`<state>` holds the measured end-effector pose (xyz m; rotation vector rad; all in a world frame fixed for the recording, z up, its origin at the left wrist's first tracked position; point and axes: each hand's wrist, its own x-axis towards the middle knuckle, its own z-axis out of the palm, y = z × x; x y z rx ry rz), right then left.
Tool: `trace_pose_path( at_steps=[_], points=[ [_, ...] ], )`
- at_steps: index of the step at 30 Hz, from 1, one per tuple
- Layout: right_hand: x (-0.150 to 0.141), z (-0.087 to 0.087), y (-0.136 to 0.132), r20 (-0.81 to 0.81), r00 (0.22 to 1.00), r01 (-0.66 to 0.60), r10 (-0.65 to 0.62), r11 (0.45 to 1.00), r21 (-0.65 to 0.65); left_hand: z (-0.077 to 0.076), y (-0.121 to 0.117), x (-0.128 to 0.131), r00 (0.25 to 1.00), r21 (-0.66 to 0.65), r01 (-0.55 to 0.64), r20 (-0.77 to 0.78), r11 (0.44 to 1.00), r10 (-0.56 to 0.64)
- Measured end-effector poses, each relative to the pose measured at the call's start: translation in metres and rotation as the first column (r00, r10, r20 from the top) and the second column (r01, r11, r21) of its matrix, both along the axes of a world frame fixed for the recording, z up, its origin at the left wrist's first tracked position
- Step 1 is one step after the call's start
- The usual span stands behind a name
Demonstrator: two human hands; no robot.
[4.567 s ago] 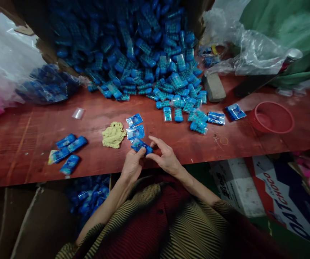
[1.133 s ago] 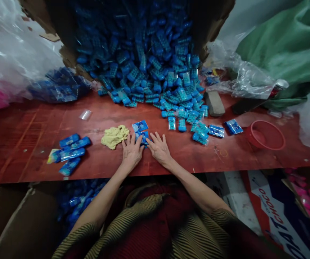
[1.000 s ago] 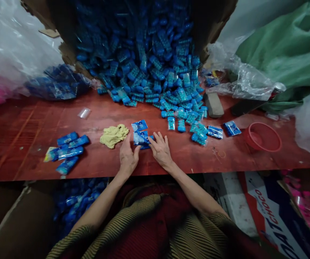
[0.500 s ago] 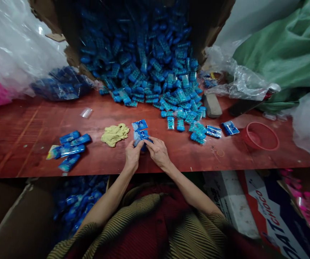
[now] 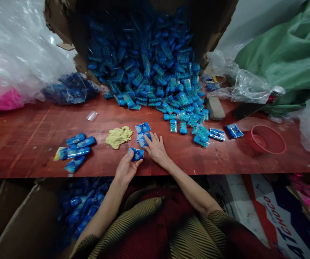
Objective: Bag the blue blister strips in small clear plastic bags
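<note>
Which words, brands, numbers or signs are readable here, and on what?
"AT CHOCO": red, white and dark-blue box, lower right.
Small print beside "CHOCO" on that box: too blurred to read.
White box next to it: dark characters, partly hidden, unreadable.
Blue packet in the left hand: printed, too small to read.
No readable numbers or signs.
</note>
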<state>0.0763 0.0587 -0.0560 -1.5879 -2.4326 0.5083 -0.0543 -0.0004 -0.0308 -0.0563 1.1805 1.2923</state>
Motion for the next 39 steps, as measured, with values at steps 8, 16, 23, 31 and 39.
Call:
trace_pose_path(
  at_steps=[8, 16, 23, 31, 39],
  points=[
    [0.027, 0.003, -0.01, -0.233, 0.939, 0.293, -0.253, 0.943, 0.156, 0.003, 0.005, 0.015, 0.997, 0.052, 0.037, 0.065, 0.998, -0.04],
    [0.024, 0.007, -0.009, -0.648, 0.711, 0.219, -0.272, 0.962, -0.164, -0.002, 0.012, 0.023, 0.997, 0.108, 0.074, 0.009, 0.991, -0.076],
    [0.019, 0.009, -0.01, -0.769, 0.326, 0.01, -0.549, 0.816, -0.578, -0.005, 0.026, -0.002, 0.39, 0.145, 0.378, -0.92, 0.915, -0.015],
    [0.031, 0.007, -0.017, -0.761, 0.192, -0.002, -0.619, 0.775, -0.631, -0.029, 0.069, -0.054, -0.34, -0.312, 0.32, -0.919, 0.895, -0.199],
    [0.026, 0.016, -0.021, -0.768, 0.162, 0.047, -0.62, 0.782, -0.622, 0.0, 0.013, 0.031, 0.749, 0.225, 0.392, -0.641, 0.892, -0.167]
  ],
)
